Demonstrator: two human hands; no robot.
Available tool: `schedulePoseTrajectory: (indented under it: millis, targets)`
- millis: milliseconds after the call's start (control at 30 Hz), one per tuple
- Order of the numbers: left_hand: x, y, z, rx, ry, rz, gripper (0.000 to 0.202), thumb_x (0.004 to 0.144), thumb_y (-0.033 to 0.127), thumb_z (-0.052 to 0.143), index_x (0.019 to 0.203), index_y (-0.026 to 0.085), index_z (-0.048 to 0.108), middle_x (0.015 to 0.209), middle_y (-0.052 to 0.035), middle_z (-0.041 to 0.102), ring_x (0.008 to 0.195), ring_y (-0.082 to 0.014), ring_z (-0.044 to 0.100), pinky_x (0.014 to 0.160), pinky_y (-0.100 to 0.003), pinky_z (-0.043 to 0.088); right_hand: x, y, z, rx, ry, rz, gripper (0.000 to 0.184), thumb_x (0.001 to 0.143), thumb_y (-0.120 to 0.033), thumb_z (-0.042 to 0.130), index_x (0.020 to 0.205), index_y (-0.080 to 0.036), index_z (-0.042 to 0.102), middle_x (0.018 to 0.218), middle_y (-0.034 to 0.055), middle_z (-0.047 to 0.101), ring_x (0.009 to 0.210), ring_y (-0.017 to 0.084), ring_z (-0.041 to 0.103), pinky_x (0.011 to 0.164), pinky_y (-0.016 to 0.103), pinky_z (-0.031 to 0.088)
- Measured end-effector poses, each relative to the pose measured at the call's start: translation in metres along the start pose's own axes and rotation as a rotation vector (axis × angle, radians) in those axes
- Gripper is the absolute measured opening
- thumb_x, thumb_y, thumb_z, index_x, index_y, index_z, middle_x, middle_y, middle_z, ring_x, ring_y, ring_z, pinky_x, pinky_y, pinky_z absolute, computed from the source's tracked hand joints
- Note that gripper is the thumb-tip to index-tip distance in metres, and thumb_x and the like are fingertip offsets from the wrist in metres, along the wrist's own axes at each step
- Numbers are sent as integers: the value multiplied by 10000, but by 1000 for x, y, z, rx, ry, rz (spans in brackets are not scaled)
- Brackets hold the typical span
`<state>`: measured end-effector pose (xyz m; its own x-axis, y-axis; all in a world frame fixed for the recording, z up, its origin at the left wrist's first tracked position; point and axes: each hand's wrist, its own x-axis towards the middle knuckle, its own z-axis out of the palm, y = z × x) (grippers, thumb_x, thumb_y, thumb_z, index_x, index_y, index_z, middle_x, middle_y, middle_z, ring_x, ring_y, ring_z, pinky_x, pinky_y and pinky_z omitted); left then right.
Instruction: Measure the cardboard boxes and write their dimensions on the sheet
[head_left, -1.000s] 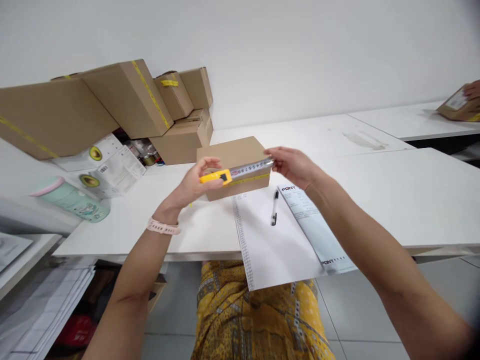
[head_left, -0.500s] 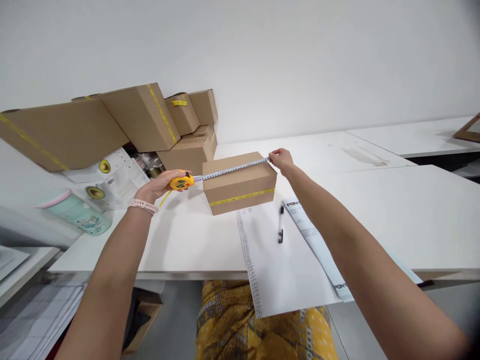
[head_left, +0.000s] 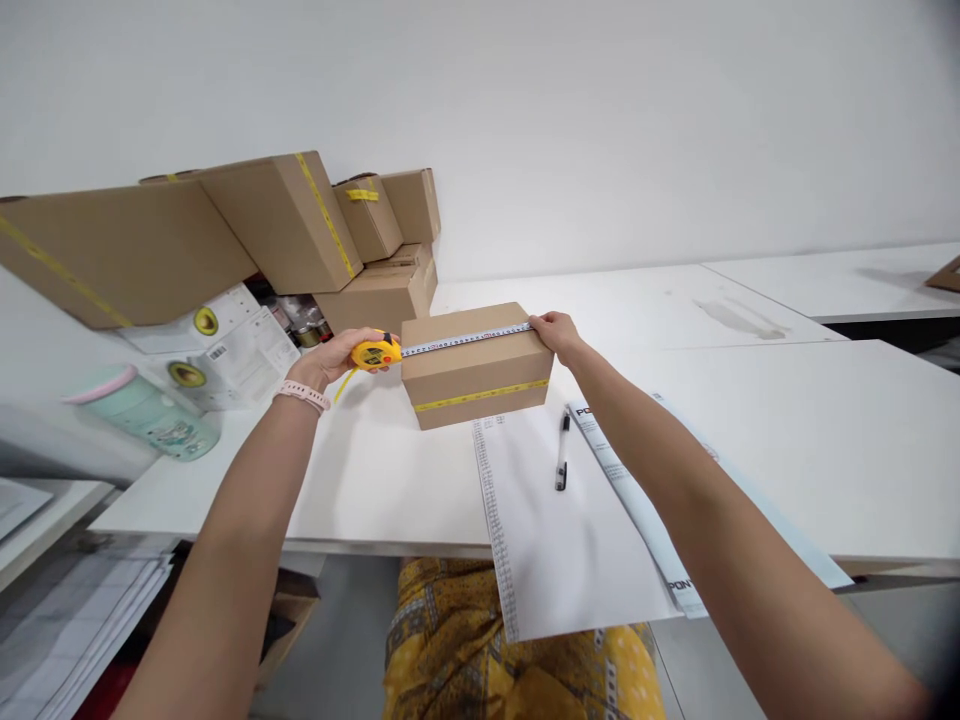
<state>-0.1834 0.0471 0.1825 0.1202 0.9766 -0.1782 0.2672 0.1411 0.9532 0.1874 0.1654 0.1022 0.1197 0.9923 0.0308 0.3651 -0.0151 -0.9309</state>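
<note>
Just then we had our left hand (head_left: 335,356) clenched around the yellow case of a tape measure (head_left: 377,352), a little left of the frame's centre, with the case just beside the left upper edge of a small cardboard box (head_left: 480,372). The blade (head_left: 465,340) ran out of the case and lay stretched along the top of the box, close to its near edge, from the left end to the right. At the right end our right hand (head_left: 556,331) pinched the tip of the blade with its fingertips and held it against the box's upper right corner; the other fingers were curled in, and the hook itself was hidden under them.

The box sat near the middle of the frame on a white table (head_left: 825,430), closed, with a strip of yellow tape (head_left: 484,394) running across its near face. A pink watch strap (head_left: 301,396) circled our left wrist.

Just below the box lay a printed sheet (head_left: 570,540) that hung over the table's near edge, with a pen (head_left: 561,452) resting on it and a folded paper form (head_left: 637,505) overlapping its right side. In the upper left of the frame a pile of larger cardboard boxes (head_left: 285,220) leaned against the wall. Below the pile lay white cartons with avocado pictures (head_left: 225,345) and, at the left edge, a mint tumbler with a pink lid (head_left: 142,420) on its side. At the bottom centre our yellow patterned clothing (head_left: 510,650) showed.
</note>
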Motion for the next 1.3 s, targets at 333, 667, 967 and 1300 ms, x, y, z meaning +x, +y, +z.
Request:
schedulePoseTrajectory:
  millis: [333,667,967,1300]
  targets:
    - [9,2,0,24,-43,43,437,698,487,753,967,144,785,1037,-126,750,773,-229,658,591,-299,561,-7,5,-6,-87,54,-3,205,807,-411,634,844,-213,595,899,67,669,814,205,582,736,325,453]
    - [25,5,-10,96,38,-12,500,645,510,792,976,136,757,1012,-126,751,835,-240,668,614,-287,569,-14,1,-9,-147,52,20,209,839,-417,605,778,-226,547,868,54,664,749,191,565,687,321,423]
    - [23,1,-9,42,73,-35,413,641,486,820,886,163,737,942,-110,752,782,-248,684,581,-310,587,-17,-4,-11,-191,66,42,255,844,-427,608,718,-237,493,817,56,634,715,197,535,666,336,404]
    - [-11,42,9,186,8,101,455,689,439,810,1050,167,762,1050,-90,755,863,-216,693,645,-250,585,-18,-11,-20,-106,110,-58,281,892,-398,597,711,-231,464,722,2,546,679,159,469,658,308,376]
